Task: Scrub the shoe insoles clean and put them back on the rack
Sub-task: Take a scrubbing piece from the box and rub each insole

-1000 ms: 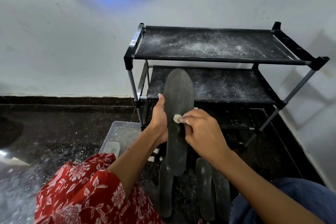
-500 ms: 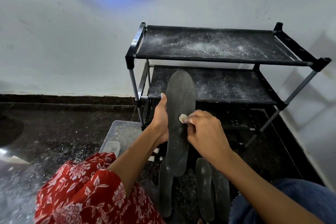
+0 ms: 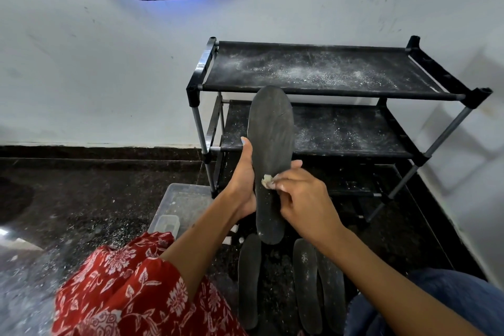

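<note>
My right grip (image 3: 302, 199) pinched closed on pale wad (image 3: 267, 180), pressed to insole (image 3: 270, 150). My left grip (image 3: 242, 183) clasps insole's left edge, holding it upright before rack (image 3: 327, 95). Three more insoles (image 3: 248, 281) flat on floor (image 3: 81, 199) below. Clear tub (image 3: 177, 199) left of rack. Shelves dusted white.

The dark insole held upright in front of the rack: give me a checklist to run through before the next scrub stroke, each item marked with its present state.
1. Left hand grips the dark grey foam insole at its edge: ok.
2. Right hand pinches the small pale scrubbing wad: ok.
3. Wad touches the insole: ok.
4. Insole surface free of white specks: not ok.
5. Black fabric-shelved shoe rack free of powder: not ok.
6. Other dark insoles on the floor cleaned: cannot tell.
</note>
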